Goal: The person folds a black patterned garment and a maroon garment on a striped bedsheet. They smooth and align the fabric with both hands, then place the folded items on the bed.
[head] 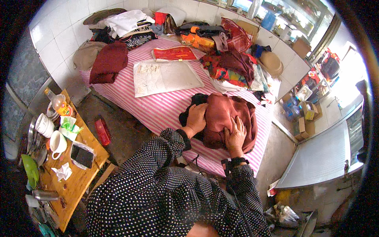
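A reddish-brown garment (219,115) lies bunched in a rounded heap near the front edge of a pink-and-white striped cloth (154,109). My left hand (196,118) rests at the heap's left side, fingertips at the brown fabric, beside a black garment (189,103) partly beneath it. On the heap's right part lies my right hand (236,134), fingers spread and thumb apart, pressing on the fabric. Whether either hand pinches any cloth cannot be told. Behind the heap, a flat whitish plastic packet (165,78) lies by a red packet (174,54).
Clothes piles (130,26) line the tiled wall, with a folded maroon garment (109,62) at left and a colourful pile (231,65) behind my right hand. A wooden table (94,151) at left holds a mug (58,142), a phone (82,155), bowls (44,126) and a bottle (60,105).
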Demonstrator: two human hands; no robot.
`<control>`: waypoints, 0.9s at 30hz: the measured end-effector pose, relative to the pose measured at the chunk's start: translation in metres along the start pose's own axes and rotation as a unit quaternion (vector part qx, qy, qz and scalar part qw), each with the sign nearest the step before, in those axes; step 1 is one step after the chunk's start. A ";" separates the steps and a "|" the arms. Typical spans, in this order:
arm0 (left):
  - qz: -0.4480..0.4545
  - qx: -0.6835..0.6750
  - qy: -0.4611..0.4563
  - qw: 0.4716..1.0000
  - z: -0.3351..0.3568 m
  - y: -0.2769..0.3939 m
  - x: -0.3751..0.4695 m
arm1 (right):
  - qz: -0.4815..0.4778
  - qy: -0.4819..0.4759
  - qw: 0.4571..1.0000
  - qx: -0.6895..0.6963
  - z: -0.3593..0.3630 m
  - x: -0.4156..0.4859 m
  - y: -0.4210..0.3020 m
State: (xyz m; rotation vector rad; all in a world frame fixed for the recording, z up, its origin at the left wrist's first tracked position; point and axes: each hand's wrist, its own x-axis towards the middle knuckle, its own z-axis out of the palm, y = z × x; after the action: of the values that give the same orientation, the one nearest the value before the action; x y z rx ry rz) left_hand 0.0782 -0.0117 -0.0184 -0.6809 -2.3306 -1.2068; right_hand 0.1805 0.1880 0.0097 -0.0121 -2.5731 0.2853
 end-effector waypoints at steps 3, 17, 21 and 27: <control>-0.024 -0.072 0.076 0.994 -0.017 0.031 0.006 | 0.009 0.003 1.000 0.007 -0.001 0.000 -0.001; 0.155 0.083 -0.048 0.983 0.018 0.051 0.023 | -0.037 0.042 0.991 0.124 -0.023 -0.014 0.033; 0.145 0.085 -0.045 0.985 0.024 0.045 0.021 | 0.220 0.199 0.948 0.118 -0.020 -0.035 0.075; 0.125 0.038 -0.103 0.986 0.000 0.073 0.018 | 0.316 0.177 0.929 0.078 0.004 -0.060 0.109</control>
State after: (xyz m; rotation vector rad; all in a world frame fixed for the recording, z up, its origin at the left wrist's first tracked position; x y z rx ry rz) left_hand 0.1076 0.0287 0.0375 -1.0790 -2.3514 -0.9718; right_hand 0.2239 0.2901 -0.0472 -0.7719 -2.1106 0.6565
